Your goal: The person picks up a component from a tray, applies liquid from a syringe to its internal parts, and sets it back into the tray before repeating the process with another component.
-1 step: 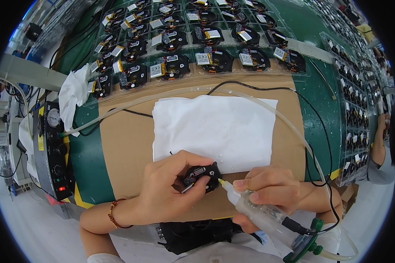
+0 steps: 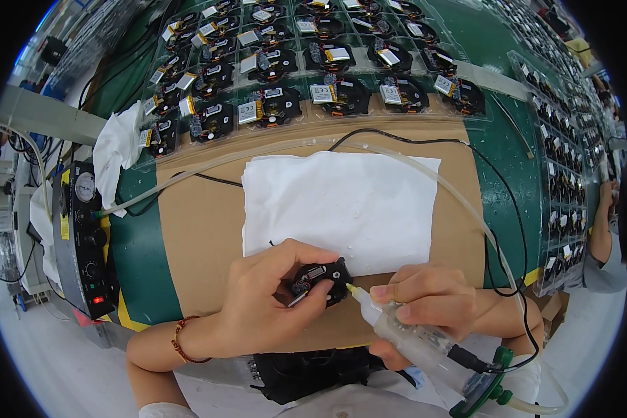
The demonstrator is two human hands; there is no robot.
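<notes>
My left hand (image 2: pixel 265 296) grips a small round black electronic housing (image 2: pixel 336 277) by its edge, thumb in front and fingers behind. Part of a circuit board shows between the fingers; the rest is covered. In my right hand (image 2: pixel 435 299) is a translucent dispensing syringe (image 2: pixel 425 352), slanted with its tip up and to the left. Its yellowish needle tip (image 2: pixel 352 288) meets the right edge of the housing, or nearly so; exact contact cannot be told. A green cap (image 2: pixel 482 384) with a hose closes the syringe's rear end.
Behind the brown cardboard (image 2: pixel 195 237) and white cloth (image 2: pixel 341 209), a clear tray (image 2: pixel 292 129) holds several similar housings with silver batteries. A black dispenser controller (image 2: pixel 87 240) stands left. A clear hose (image 2: pixel 467 205) and black cable (image 2: pixel 498 177) arch across the bench. Another person's arm (image 2: pixel 601 230) shows far right.
</notes>
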